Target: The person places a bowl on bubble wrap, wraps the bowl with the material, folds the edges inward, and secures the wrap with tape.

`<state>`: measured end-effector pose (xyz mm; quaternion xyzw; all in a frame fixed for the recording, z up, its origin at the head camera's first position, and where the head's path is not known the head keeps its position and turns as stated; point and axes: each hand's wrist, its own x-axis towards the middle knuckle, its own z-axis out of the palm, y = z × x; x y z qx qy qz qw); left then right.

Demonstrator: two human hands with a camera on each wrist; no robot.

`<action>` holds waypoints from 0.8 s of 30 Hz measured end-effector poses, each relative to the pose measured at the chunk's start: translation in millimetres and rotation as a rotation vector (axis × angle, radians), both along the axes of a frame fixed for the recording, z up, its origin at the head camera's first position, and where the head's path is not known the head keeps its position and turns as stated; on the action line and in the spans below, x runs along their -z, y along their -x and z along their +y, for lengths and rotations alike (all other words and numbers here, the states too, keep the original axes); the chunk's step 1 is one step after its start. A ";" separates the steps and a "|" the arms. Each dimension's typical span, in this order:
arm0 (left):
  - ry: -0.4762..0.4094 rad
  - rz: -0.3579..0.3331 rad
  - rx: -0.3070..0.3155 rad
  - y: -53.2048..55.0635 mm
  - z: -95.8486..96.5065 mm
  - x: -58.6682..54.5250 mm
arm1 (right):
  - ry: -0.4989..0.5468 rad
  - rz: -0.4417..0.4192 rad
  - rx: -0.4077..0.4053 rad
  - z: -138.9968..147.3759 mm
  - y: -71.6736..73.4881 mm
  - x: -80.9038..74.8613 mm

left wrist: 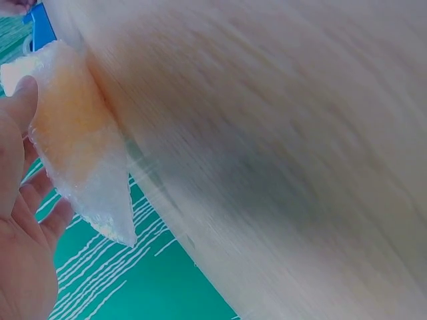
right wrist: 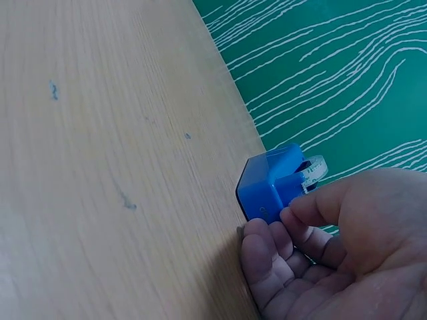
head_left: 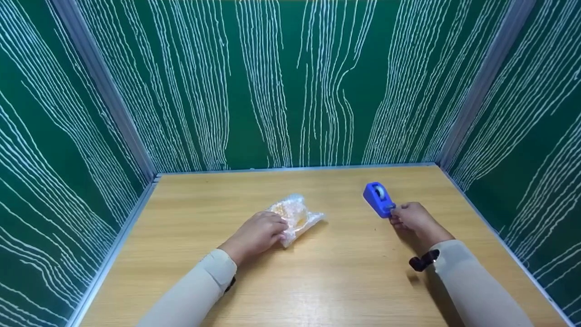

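Note:
A bubble-wrap packet (head_left: 297, 215) with something orange inside lies on the wooden table. My left hand (head_left: 261, 231) grips its near left side; in the left wrist view the thumb (left wrist: 25, 100) lies on one face of the packet and the other fingers are partly behind it. Further right stands a blue tape dispenser (head_left: 377, 200) with a roll of tape (right wrist: 313, 172) in it. At the dispenser's near, cutter end, my right hand (head_left: 413, 220) pinches the tape's end between thumb and index finger, the other fingers curled below.
The wooden table (head_left: 317, 281) spreads beneath both hands. Green panels (head_left: 308, 91) with wavy white lines enclose it at the back and both sides, joined by grey metal posts (head_left: 106, 91). A dark wrist device (head_left: 424, 261) sticks out at the right cuff.

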<state>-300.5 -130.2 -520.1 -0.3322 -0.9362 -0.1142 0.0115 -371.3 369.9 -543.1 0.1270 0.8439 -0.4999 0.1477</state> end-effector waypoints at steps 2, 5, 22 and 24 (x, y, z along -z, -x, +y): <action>-0.002 -0.012 -0.009 -0.2 0.2 0.0 | -0.007 -0.001 0.002 -0.5 -0.7 -0.9; -0.003 -0.032 -0.022 -0.3 0.4 0.5 | -0.011 -0.005 -0.005 -0.2 -2.5 -1.9; 0.025 -0.009 -0.001 1.0 -0.5 -1.2 | -0.140 0.005 -0.173 -0.5 -11.7 -30.4; 0.025 -0.023 -0.009 0.6 -0.8 -1.8 | -0.218 0.028 -0.235 -9.4 -11.9 -40.9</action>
